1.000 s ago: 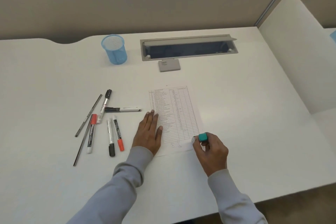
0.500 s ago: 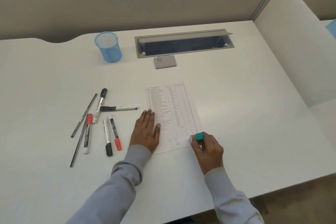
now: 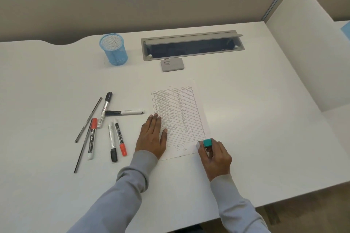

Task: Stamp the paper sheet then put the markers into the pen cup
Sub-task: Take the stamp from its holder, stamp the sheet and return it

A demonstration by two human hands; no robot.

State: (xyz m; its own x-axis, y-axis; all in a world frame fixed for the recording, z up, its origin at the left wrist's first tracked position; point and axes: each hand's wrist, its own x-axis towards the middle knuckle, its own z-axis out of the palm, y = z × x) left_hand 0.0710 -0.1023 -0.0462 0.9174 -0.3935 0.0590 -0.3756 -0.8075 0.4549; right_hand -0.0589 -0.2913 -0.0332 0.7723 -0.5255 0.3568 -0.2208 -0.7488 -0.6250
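A printed paper sheet [image 3: 181,111] lies flat on the white desk [image 3: 246,119]. My left hand [image 3: 152,137] rests flat on the sheet's lower left edge, fingers together. My right hand [image 3: 215,158] grips a small teal-topped stamp [image 3: 205,143] pressed at the sheet's lower right corner. Several markers lie left of the sheet: a red-capped one [image 3: 92,138], a black-capped one [image 3: 105,108], a sideways white one [image 3: 125,112], and two side by side [image 3: 117,141]. The blue mesh pen cup [image 3: 113,49] stands at the back left.
Two thin dark rods [image 3: 87,125] lie beside the markers. A grey ink pad [image 3: 172,64] sits in front of a grey cable tray slot [image 3: 192,46]. A white side panel [image 3: 303,47] rises at the right; the desk's front edge is near my arms.
Both hands stay where they were, with the stamp still on the sheet's corner. The view has shifted slightly as my head moved.
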